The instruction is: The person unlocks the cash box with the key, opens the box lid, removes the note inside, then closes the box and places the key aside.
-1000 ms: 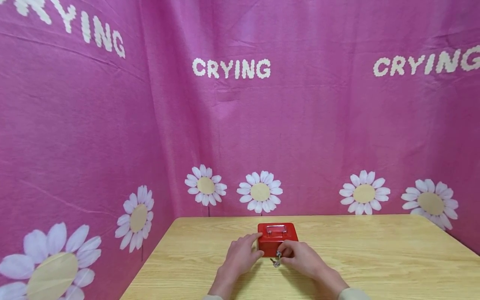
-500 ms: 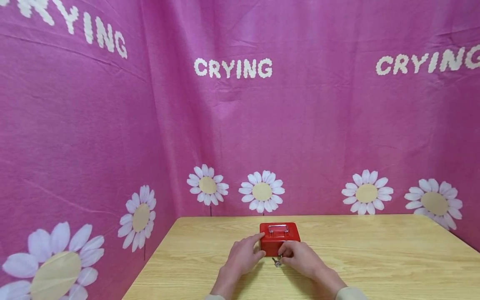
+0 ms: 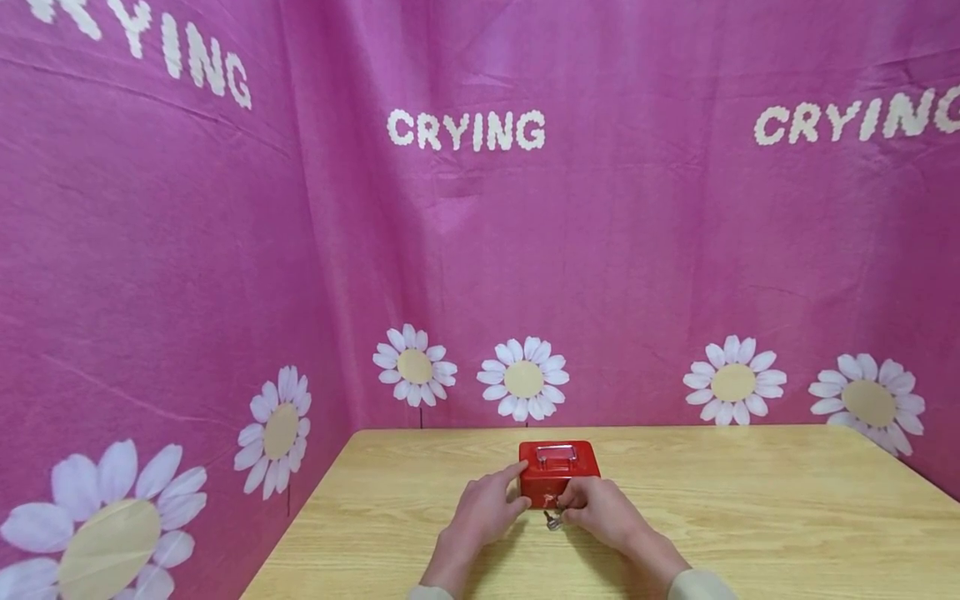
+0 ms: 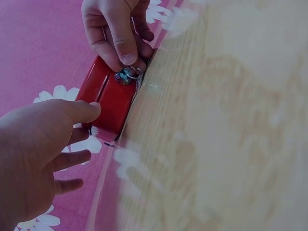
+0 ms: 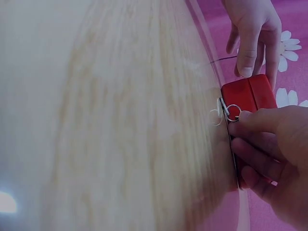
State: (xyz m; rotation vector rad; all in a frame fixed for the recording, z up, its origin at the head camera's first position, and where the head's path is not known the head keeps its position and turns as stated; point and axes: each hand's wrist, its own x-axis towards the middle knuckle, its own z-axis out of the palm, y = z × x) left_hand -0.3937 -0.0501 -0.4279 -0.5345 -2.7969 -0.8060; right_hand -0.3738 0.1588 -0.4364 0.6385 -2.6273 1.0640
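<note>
A small red cash box (image 3: pixel 558 467) with a silver carry handle (image 3: pixel 557 454) on its lid stands closed on the table. My left hand (image 3: pixel 480 510) steadies its left end, thumb on the front face and index finger at the lid's edge. In the left wrist view its other fingers (image 4: pixel 72 160) are spread and straight. At the box's front, my right hand (image 3: pixel 603 510) pinches a key at the lock between thumb and index finger. A metal ring (image 5: pixel 233 112) hangs there, with another key (image 3: pixel 553 521) dangling below; the fingers mostly hide the pinched key.
The light wood-grain table (image 3: pixel 750 517) reaches back to a pink cloth backdrop (image 3: pixel 600 250) printed with daisies and white lettering. The same cloth covers the left side, close along the table's edge.
The right fingers have shifted slightly at the lock, and the pinched key's head, visible a second ago, is now mostly covered. The left hand keeps its place on the box.
</note>
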